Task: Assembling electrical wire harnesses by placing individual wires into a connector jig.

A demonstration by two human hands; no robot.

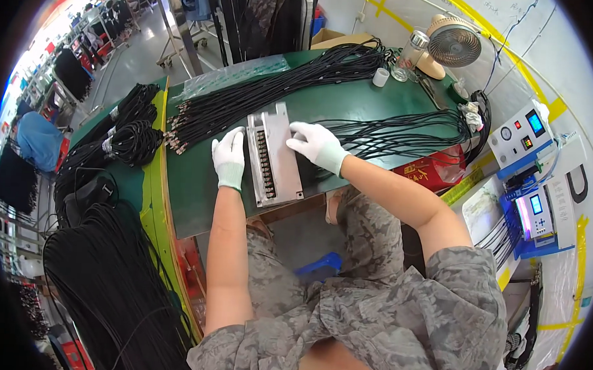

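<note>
A long silver metal fixture [285,165] lies on the green table in front of me. Along its left side runs a slotted row holding several small dark cylindrical connectors [265,164]. My left hand [229,157], in a white knit glove, is at the fixture's left edge with its fingers stretched out and nothing visible in them. Over the right edge reaches my right hand [317,146], gloved too, its thumb and forefinger apart above the bare metal plate. Black cables [398,133] with thin leads fan out to the right from behind that hand.
A thick bundle of black cables [267,91] with metal ends crosses the green table [200,204]. More coiled cables [123,138] lie left. A glass jar [408,57], white cup [380,77] and fan [453,45] stand at the back right, test devices [523,135] at the right.
</note>
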